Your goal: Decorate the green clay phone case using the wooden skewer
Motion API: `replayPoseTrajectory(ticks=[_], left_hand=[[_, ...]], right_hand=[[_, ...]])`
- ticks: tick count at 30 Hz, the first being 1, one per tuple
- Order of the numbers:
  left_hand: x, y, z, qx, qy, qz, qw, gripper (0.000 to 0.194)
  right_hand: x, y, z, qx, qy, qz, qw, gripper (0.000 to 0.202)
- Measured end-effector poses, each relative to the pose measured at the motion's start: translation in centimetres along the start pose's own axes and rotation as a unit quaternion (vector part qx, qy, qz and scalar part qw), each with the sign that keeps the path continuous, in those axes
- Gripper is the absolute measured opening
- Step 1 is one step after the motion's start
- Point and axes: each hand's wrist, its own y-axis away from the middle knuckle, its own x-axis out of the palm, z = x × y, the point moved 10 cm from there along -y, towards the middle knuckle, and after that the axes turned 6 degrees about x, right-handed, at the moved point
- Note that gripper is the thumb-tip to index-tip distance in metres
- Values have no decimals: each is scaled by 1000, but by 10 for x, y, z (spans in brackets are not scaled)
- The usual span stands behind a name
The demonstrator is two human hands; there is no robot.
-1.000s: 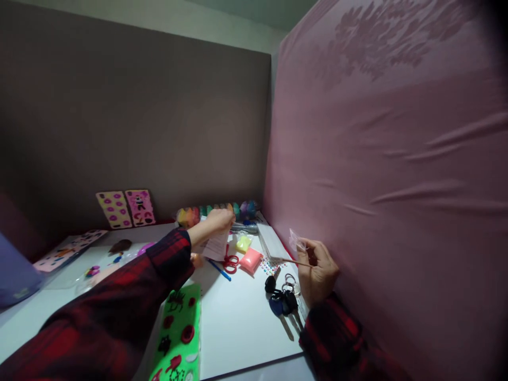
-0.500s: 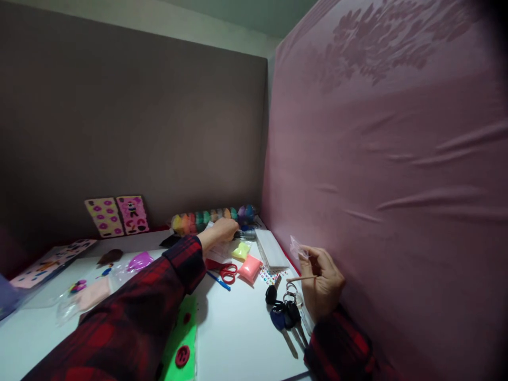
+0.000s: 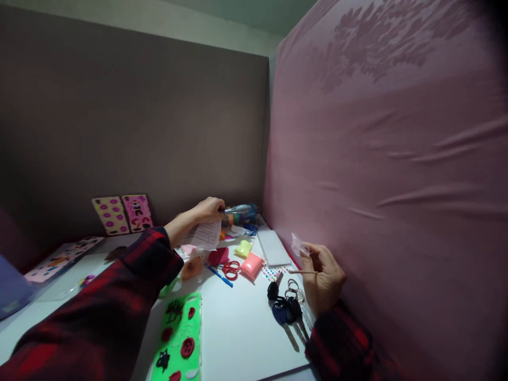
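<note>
My left hand (image 3: pixel 209 210) is closed at the back of the table, gripping a silvery pen-like item (image 3: pixel 236 209) whose end juts out to the right. A printed sheet in clear plastic (image 3: pixel 206 234) hangs or lies just under that hand; whether it is held too, I cannot tell. At the right, my right hand (image 3: pixel 324 272) is closed round a small clear plastic bag (image 3: pixel 299 244) and a thin wooden stick (image 3: pixel 302 272) pointing left. A bunch of keys (image 3: pixel 286 310) lies beside that hand, and a green decorated case (image 3: pixel 178 338) lies at the front.
Red scissors (image 3: pixel 230 270), a blue pen (image 3: pixel 220 276), an orange-pink packet (image 3: pixel 251 266), a yellow packet (image 3: pixel 243 248) and a white box (image 3: pixel 273 247) lie mid-table. Two decorated cases (image 3: pixel 123 214) lean on the back wall. A pink cloth-covered surface (image 3: pixel 377 185) rises at the right.
My left hand has moved left and up, and the silvery item and printed sheet now show by it. More of the green case is visible. My right hand has hardly moved.
</note>
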Motion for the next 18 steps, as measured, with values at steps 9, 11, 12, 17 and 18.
replayPoseTrajectory(ticks=[9,11,12,17,18], left_hand=[[10,7,-39,21,21,22,999,17],[-2,9,-26,6,14,15,1000,17],[-11,12,-16,-3,11,7,1000,19],[-71,43,59,-74,2,-32,997,25],[-81,54,76,-97,-2,-39,995,26]], right_hand=[[0,-1,4,-11,2,1,1000,13],[-1,-1,4,-8,-1,-2,1000,12],[-2,-1,4,-5,-3,-2,1000,12],[-3,-1,2,8,1,-2,1000,13],[-4,-1,2,9,2,-3,1000,14]])
